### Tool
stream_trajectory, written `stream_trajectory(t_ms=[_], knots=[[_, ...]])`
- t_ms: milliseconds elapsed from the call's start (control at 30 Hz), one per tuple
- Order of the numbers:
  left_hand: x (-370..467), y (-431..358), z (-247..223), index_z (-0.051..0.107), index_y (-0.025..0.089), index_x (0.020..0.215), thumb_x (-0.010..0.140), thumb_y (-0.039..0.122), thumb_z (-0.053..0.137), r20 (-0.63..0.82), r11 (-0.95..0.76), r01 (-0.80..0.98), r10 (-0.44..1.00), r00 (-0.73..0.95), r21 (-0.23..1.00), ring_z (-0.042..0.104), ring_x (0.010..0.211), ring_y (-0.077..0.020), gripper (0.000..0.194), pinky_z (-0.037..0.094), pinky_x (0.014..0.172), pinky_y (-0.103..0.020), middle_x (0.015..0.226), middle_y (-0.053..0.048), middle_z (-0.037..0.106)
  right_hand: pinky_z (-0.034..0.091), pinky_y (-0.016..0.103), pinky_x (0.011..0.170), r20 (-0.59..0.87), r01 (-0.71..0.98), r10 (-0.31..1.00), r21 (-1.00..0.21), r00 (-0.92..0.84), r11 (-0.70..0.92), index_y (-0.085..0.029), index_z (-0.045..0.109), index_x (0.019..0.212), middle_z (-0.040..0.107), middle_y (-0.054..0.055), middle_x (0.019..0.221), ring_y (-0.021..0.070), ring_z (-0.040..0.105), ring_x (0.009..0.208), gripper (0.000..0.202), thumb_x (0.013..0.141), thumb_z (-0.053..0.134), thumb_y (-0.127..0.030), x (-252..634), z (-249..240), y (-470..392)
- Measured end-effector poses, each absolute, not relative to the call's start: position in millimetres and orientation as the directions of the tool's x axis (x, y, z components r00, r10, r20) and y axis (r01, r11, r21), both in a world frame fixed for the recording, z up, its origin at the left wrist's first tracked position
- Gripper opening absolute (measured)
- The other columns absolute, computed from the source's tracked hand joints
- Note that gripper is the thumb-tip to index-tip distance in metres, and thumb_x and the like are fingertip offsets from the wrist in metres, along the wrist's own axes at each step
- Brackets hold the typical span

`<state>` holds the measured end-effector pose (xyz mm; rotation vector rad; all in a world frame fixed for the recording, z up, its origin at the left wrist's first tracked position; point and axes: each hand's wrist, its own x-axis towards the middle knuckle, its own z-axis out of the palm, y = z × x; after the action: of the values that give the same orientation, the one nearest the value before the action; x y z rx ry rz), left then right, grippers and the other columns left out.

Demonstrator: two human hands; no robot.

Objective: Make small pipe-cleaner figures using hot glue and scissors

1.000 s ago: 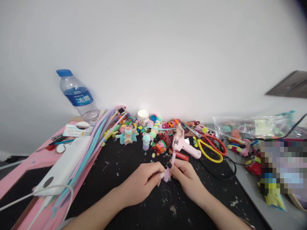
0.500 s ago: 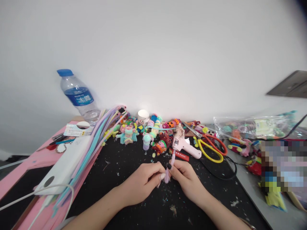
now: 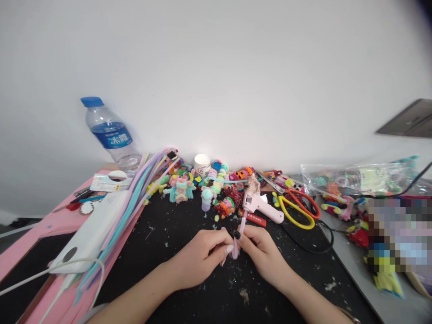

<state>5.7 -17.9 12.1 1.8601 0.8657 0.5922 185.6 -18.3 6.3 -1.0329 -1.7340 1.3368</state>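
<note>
Both hands meet over the black work mat [image 3: 189,301], fingers closed around a lilac pipe cleaner [image 3: 235,249]. My left hand [image 3: 209,252] pinches it from the left, thumb against the fingers. My right hand [image 3: 259,246] grips it from the right, a dark nail showing at its fingertips. One lilac length sticks up above the right hand, and a short end hangs between the hands. Just beyond my fingers lies a pink glue gun [image 3: 263,209] on its side. Part of the pipe cleaner is hidden by the fingers.
Finished fuzzy figures [image 3: 180,189] line the wall beside a white cup [image 3: 202,165]. Scissors [image 3: 297,211] with red and yellow handles lie right of the glue gun. A bundle of pastel pipe cleaners [image 3: 126,216], a white board [image 3: 89,234] and a water bottle [image 3: 110,132] are left.
Both hands keep nearly the same place and grip. The lilac end between them has shifted very slightly.
</note>
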Motion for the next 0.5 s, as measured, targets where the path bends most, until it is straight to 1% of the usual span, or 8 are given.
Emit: stream_trajectory(t_ms=[500], knots=[[5.8, -17.1, 11.4, 0.055, 0.016, 0.077, 0.088, 0.013, 0.039, 0.032, -0.292, 0.312, 0.775, 0.631, 0.904, 0.048, 0.061, -0.0088, 0.020, 0.037, 0.062, -0.019, 0.065, 0.004, 0.051, 0.037, 0.022, 0.060, 0.074, 0.220, 0.895, -0.957, -0.440, 0.188, -0.015, 0.056, 0.064, 0.055, 0.000, 0.063, 0.0128, 0.047, 0.061, 0.034, 0.090, 0.046, -0.034, 186.0, 3.1, -17.7]])
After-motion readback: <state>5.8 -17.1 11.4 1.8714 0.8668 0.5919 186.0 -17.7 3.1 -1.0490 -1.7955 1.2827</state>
